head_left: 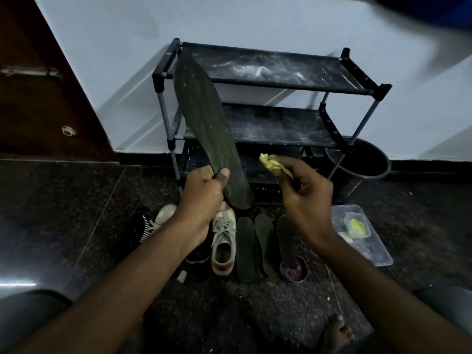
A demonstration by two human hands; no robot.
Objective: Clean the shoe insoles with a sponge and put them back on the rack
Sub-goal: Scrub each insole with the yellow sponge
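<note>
**Insole up, sponge ready to wipe**

The left hand (204, 190) grips the heel end of a dark insole (204, 118), thumb across the front and fingers curled behind. It holds the insole up in front of the left side of the rack (281, 70), toe end tilted away and to the left. Just to the right, the right hand (306, 198) pinches a crumpled yellow sponge (273, 164), close to the insole but apart from it.

The wipe will probably go best in long strokes from heel to toe, with the left hand's fingers braced behind so the thin sheet does not bend away under pressure. The patch under the thumb would need a change of grip to be reached.

The held insole is long, flat and dull dark green, flecked with pale specks, and looks flexible. Three more insoles (265, 244) lie side by side on the near floor, right of a pale sneaker (224, 241). The rightmost one's near end rests in a small bowl (293, 270). The rack's shelves are dusted white and hold no insoles yet.
</note>
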